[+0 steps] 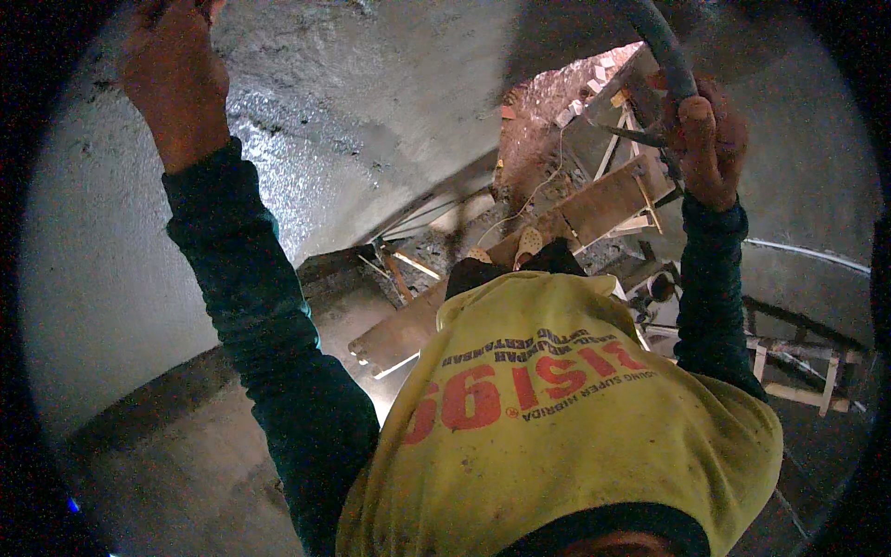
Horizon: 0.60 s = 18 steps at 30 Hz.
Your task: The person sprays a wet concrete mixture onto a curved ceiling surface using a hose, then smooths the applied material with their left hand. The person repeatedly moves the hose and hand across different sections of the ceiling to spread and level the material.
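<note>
Closest to the camera, the person's yellow shirt (566, 418) with red and dark printing fills the lower middle of the view, and dark green sleeves (278, 353) run up from it on both sides. Both arms are raised. Below the body, a pale shoe (528, 243) stands on a wooden plank (422, 325) that slants across the scene, with a bare grey floor (186, 464) down to the left.

Up on the right, the right hand (707, 139) is clenched around a thick dark hose (664, 46), fingers wrapped tight; the hose curves up and away past the top edge. So the hose is at the upper right, gripped at head height or above, just in front of the grey wall.

On the left, the left hand (172, 70) reaches to the very top of the view, up against the rough grey plastered wall (353, 121). Its fingers are cut off by the rim, so I cannot tell whether it grips anything or just rests there.

Further off, past the plank, loose wooden battens (617, 200) and scraps lie in a heap, and beyond them a bright opening shows reddish rubble (548, 102) and pale blocks.
</note>
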Motion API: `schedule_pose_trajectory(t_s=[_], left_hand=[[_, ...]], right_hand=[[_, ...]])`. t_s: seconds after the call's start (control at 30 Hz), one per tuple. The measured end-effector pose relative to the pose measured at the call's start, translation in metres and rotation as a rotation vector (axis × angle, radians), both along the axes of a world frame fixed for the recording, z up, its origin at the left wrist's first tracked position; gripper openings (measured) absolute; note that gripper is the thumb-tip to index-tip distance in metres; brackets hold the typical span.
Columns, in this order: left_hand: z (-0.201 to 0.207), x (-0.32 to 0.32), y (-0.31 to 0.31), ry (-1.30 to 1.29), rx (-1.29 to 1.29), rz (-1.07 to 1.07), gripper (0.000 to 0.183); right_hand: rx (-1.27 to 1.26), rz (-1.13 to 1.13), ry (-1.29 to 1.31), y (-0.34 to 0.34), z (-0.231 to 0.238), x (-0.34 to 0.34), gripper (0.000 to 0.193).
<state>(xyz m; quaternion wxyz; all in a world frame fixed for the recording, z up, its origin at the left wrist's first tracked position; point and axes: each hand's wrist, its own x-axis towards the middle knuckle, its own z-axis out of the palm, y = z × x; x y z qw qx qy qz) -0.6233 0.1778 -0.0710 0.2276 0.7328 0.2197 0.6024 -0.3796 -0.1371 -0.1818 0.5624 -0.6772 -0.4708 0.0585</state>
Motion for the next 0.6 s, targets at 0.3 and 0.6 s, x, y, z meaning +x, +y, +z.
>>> schedule_pose_trajectory(t_s=[0.3,0.6], left_hand=[[-0.022,-0.078,0.032,0.390,-0.241,0.283,0.050],[-0.074,-0.120,0.035,0.301,-0.198,0.308,0.041]], right_hand=[[-0.142,0.174,-0.197,0.033,0.001,-0.024,0.048],[-0.152,0.254,-0.076,0.045,-0.015,-0.026,0.042]])
